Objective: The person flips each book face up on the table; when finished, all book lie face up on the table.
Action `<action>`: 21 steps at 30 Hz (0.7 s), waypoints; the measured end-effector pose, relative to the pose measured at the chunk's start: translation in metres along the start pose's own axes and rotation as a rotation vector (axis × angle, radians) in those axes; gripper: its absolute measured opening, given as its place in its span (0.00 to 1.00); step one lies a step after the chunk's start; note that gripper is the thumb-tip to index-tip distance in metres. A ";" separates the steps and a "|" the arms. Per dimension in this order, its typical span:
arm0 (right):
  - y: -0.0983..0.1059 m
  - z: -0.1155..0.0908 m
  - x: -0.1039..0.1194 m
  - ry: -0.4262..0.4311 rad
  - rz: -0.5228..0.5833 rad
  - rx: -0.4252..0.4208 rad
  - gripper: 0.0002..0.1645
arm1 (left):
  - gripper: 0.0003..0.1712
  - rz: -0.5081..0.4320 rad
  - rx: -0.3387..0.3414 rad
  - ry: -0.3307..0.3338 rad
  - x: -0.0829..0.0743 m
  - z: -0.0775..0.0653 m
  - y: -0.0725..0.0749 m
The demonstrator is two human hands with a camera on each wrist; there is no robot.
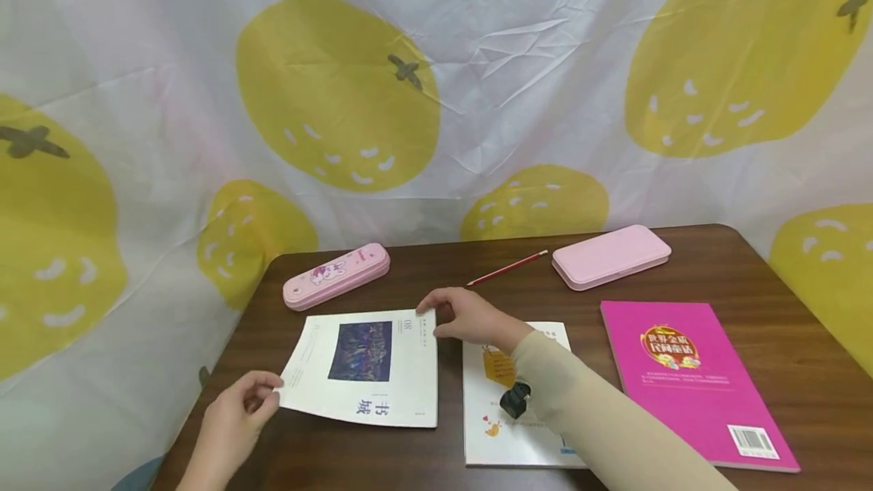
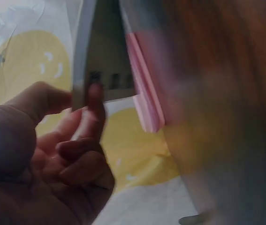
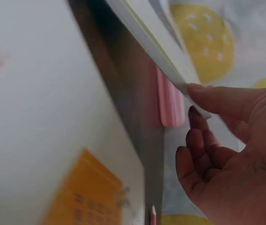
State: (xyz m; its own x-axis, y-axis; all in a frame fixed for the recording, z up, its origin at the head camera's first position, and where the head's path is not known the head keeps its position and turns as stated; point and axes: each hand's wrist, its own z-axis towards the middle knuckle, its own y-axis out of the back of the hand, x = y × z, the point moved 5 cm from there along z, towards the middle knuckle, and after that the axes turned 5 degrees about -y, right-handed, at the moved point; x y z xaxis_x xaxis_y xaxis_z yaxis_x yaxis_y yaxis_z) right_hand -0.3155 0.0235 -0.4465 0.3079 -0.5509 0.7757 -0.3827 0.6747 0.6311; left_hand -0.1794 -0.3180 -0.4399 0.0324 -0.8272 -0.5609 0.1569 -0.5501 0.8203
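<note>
A white magazine (image 1: 414,370) with a dark picture on its cover is held between both hands, its left side bent upward. My left hand (image 1: 233,417) pinches its left edge between thumb and fingers. At the top right corner, my right hand (image 1: 470,318) pinches it the same way. Both wrist views show the magazine raised off the tabletop, with the left hand (image 2: 72,145) and right hand (image 3: 236,140) at its edges. Just under the right forearm lies a white book (image 1: 494,442) with an orange patch, partly hidden by the sleeve.
Behind the magazine lies a pink pencil case (image 1: 337,276) with a rabbit. A red pencil (image 1: 508,268) and a plain pink case (image 1: 611,256) lie along the back. A magenta book (image 1: 696,400) is at the right of the brown table (image 1: 423,468). A fruit-patterned cloth (image 1: 518,97) hangs behind.
</note>
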 end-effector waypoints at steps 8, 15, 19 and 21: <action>-0.011 0.004 -0.006 -0.001 -0.118 0.032 0.20 | 0.10 0.030 0.140 0.021 0.010 0.000 -0.012; -0.016 0.005 -0.010 -0.042 -0.190 0.042 0.21 | 0.12 0.126 0.255 -0.037 0.012 -0.004 -0.023; -0.020 0.001 -0.009 -0.031 -0.304 0.065 0.23 | 0.15 0.213 0.334 -0.049 0.009 -0.007 -0.029; -0.022 -0.002 -0.005 -0.013 -0.357 0.066 0.24 | 0.16 0.248 0.342 -0.053 0.007 -0.005 -0.029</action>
State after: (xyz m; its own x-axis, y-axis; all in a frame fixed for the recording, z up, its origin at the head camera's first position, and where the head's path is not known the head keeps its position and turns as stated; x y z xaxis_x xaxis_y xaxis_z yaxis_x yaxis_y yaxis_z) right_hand -0.3067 0.0128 -0.4645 0.4218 -0.7522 0.5062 -0.3089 0.4057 0.8603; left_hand -0.1785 -0.3071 -0.4675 -0.0241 -0.9391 -0.3428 -0.1864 -0.3327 0.9244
